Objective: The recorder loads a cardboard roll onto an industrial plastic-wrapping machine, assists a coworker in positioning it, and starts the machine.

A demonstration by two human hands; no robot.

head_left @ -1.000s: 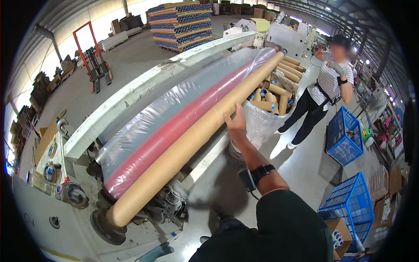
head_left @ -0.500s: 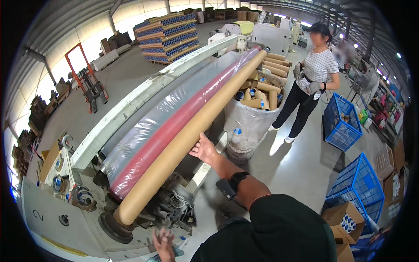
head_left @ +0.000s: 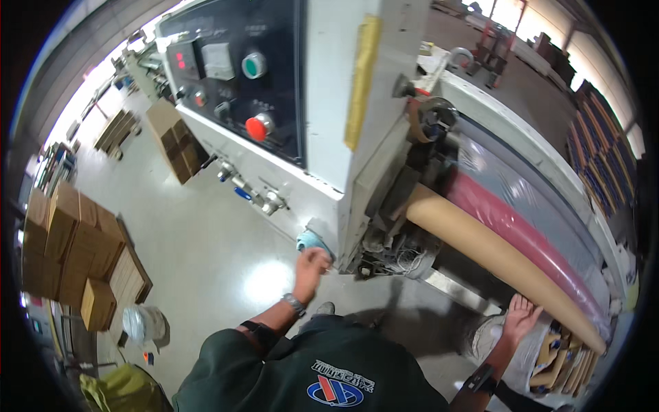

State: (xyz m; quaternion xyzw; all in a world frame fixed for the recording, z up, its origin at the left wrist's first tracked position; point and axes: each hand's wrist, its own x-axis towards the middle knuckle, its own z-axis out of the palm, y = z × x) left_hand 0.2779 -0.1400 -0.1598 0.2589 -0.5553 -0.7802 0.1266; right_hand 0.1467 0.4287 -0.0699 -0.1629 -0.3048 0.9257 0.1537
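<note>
A long brown cardboard tube (head_left: pixel 480 250) lies along the machine, beside a roll of dark-red film (head_left: pixel 522 237) under clear wrap. My right hand (head_left: pixel 523 317) is open, palm up, its fingers stretched out at the lower side of the tube and seemingly touching it. Near the lower corner of the white machine cabinet (head_left: pixel 329 137), my left hand (head_left: pixel 313 266) is up against a crumpled light-blue cloth (head_left: pixel 311 240). Its fingers look bent but are blurred, and a grip on the cloth cannot be made out.
The cabinet carries a dark control panel (head_left: pixel 237 75) with a red button (head_left: pixel 258 128) and a green button (head_left: pixel 253 66). Valves (head_left: pixel 271 200) stick out below. Cardboard boxes (head_left: pixel 75 240) stand at left; a bin of short tubes (head_left: pixel 559 360) sits at lower right.
My view has swung left, bringing the control panel into sight. The left hand has come up against the light-blue cloth, its fingers less spread. My right hand remains by the tube.
</note>
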